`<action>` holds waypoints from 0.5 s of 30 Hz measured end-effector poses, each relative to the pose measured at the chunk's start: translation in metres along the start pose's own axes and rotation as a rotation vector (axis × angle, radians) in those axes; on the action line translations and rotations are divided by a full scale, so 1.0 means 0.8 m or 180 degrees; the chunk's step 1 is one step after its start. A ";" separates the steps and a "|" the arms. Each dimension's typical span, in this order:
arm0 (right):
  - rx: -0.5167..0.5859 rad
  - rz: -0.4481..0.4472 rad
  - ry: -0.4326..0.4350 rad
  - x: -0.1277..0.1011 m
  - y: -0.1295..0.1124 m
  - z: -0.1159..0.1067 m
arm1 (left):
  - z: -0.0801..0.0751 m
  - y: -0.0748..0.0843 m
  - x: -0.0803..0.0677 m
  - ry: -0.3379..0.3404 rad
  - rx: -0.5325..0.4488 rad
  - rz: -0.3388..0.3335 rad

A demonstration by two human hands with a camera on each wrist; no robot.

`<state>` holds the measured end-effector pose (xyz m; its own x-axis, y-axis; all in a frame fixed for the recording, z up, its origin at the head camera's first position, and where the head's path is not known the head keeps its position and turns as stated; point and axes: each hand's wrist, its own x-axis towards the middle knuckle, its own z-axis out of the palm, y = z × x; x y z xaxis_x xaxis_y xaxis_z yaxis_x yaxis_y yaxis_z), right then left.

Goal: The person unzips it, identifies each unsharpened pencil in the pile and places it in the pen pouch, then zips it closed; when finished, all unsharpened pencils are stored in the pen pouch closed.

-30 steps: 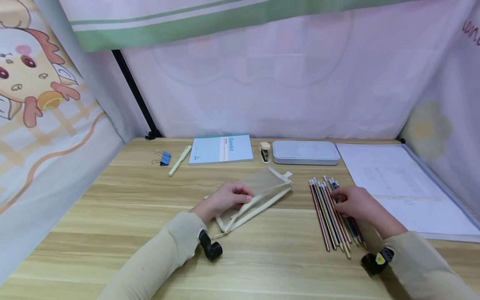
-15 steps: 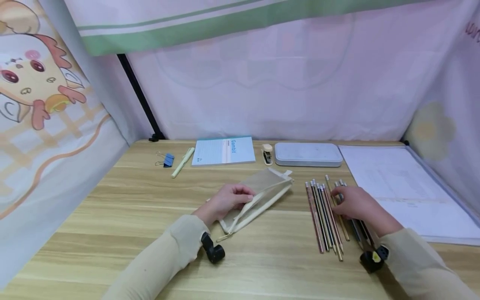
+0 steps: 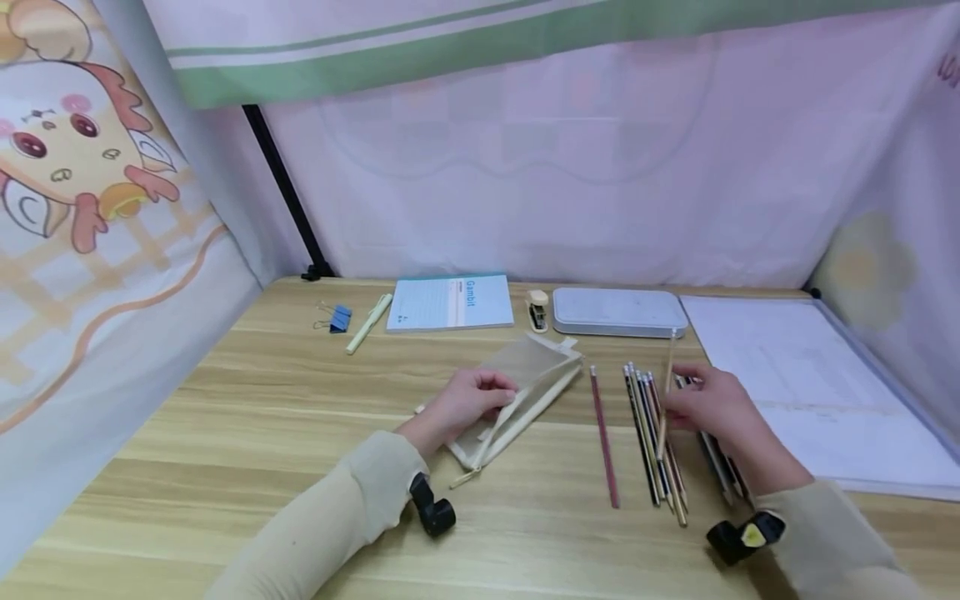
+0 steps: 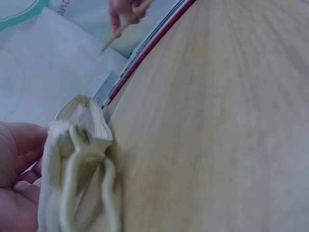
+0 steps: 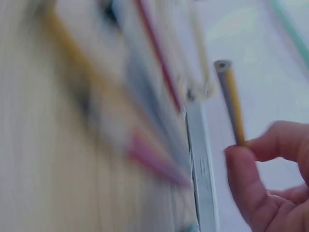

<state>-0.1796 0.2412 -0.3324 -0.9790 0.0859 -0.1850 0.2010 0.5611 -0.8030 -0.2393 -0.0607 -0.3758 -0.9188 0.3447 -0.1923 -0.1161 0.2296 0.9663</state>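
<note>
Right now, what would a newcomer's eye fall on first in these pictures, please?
Probably the right hand, pinching a single yellow pencil lifted above the row of pencils on the wooden desk. Next, the left hand gripping a beige mesh pouch at mid-desk, with one red pencil lying apart between pouch and row.

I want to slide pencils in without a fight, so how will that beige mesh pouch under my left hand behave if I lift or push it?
The pouch will probably flop: its sides sag and crease where the left hand holds it. It looks light, so a nudge from the pencil in the right hand could slide it across the table. It seems unlikely to roll.
</note>
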 end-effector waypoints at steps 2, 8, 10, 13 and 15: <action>0.0680 -0.0050 -0.0031 -0.005 -0.005 0.013 | 0.003 0.002 -0.001 0.0050 0.0008 0.0021; 0.1959 0.0088 -0.0250 -0.014 -0.032 0.056 | 0.011 0.006 -0.003 0.0109 -0.0011 0.0161; 0.2184 0.0156 -0.0254 -0.013 -0.041 0.070 | 0.015 0.007 -0.004 0.0123 -0.0019 0.0213; 0.2386 0.0245 -0.0207 -0.009 -0.053 0.093 | 0.020 0.006 -0.004 0.0158 -0.0031 0.0300; 0.2441 0.0271 -0.0170 -0.005 -0.057 0.107 | 0.023 0.005 -0.004 0.0173 -0.0057 0.0319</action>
<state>-0.1818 0.1448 -0.3433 -0.9600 0.0524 -0.2751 0.2624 -0.1744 -0.9491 -0.2298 -0.0439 -0.3748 -0.9452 0.3150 -0.0853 -0.0288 0.1798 0.9833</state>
